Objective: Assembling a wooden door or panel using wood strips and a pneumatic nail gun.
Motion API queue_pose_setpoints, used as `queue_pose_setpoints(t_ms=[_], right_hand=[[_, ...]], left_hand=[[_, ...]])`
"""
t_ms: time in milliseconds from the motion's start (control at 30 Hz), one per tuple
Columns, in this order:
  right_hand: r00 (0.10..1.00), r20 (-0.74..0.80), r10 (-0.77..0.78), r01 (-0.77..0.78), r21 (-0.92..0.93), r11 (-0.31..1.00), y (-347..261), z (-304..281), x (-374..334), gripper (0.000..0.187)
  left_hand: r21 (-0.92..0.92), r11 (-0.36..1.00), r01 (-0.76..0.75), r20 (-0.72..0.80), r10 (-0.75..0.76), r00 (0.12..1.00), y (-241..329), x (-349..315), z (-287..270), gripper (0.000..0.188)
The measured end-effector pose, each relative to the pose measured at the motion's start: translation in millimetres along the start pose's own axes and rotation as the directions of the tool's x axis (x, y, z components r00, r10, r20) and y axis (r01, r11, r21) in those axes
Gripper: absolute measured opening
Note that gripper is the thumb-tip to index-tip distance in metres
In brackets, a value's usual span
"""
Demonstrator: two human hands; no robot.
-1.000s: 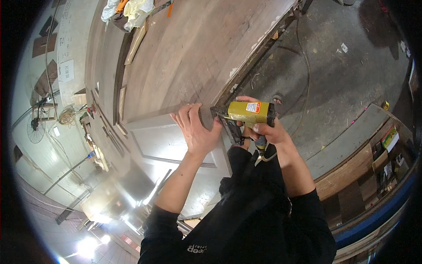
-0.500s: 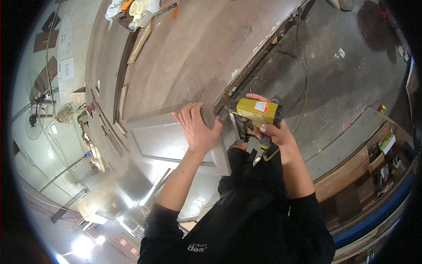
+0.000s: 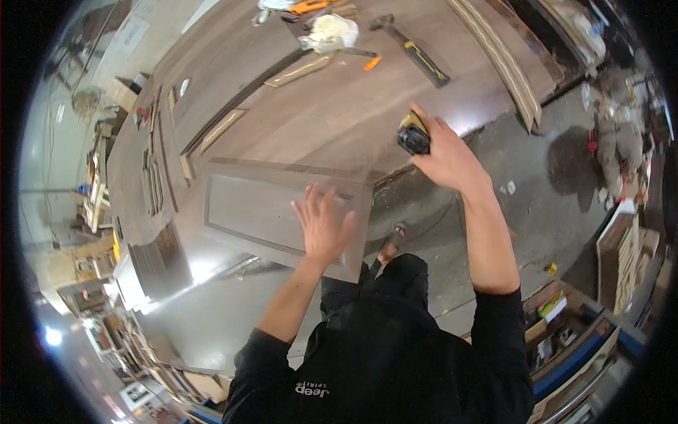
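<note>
A grey framed cabinet door panel (image 3: 247, 205) lies on the near edge of the brown work table (image 3: 339, 106). Over its right part is my left hand (image 3: 325, 230), fingers spread and slightly blurred, holding nothing. Whether it touches the panel I cannot tell. Farther right, my right hand (image 3: 452, 152) is wrapped round a yellow and black nail gun (image 3: 413, 134), seen end-on above the table's near edge. Most of the tool's body is hidden behind the hand.
A hammer (image 3: 417, 56) lies at the back of the table, right of a crumpled white cloth (image 3: 330, 33). Long wooden strips (image 3: 498, 60) lie at the far right. Short moulding pieces (image 3: 224, 129) rest on the left. An open box (image 3: 558, 332) of supplies stands at lower right.
My right hand has carried the nail gun from beside the panel's right end up and away over the table. My left hand stays over the panel, slightly lower. The view has shifted.
</note>
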State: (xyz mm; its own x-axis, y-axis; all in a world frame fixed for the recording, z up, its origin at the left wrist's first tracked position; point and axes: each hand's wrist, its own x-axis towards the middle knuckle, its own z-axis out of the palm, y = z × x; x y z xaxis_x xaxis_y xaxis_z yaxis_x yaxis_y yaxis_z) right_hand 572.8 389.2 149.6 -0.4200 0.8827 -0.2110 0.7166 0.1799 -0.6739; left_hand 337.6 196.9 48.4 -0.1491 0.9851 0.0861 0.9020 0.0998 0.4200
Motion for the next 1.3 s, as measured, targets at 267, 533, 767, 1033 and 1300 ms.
queue_pose_setpoints(t_ms=[267,533,767,1033,1300], right_hand=[[0.932,-0.172,-0.318,0.161,-0.59,0.792,5.5,63.2,117.0,0.078],[0.937,0.295,-0.185,0.189,0.014,0.982,-62.6,197.5,71.2,0.041],[0.958,0.142,-0.251,0.263,-0.073,0.962,-76.5,226.0,55.2,0.037],[0.98,0.121,-0.158,0.162,-0.026,0.986,-71.1,227.4,48.1,0.036],[0.911,-0.342,-0.229,0.159,-0.221,0.962,-51.6,223.8,-9.7,0.038]], left_hand=[[-0.203,0.81,0.55,-0.363,-0.584,0.726,-85.5,-133.4,-39.7,0.061],[-0.889,-0.001,0.457,0.264,-0.817,0.512,-75.2,-135.5,-49.6,0.064],[-0.866,-0.332,0.375,0.488,-0.727,0.482,-74.9,-126.3,-53.7,0.067],[-0.793,-0.419,0.443,0.61,-0.552,0.569,-94.9,-140.1,-63.4,0.076],[-0.617,0.43,0.659,0.513,-0.416,0.751,-172.5,-162.0,-106.4,0.031]])
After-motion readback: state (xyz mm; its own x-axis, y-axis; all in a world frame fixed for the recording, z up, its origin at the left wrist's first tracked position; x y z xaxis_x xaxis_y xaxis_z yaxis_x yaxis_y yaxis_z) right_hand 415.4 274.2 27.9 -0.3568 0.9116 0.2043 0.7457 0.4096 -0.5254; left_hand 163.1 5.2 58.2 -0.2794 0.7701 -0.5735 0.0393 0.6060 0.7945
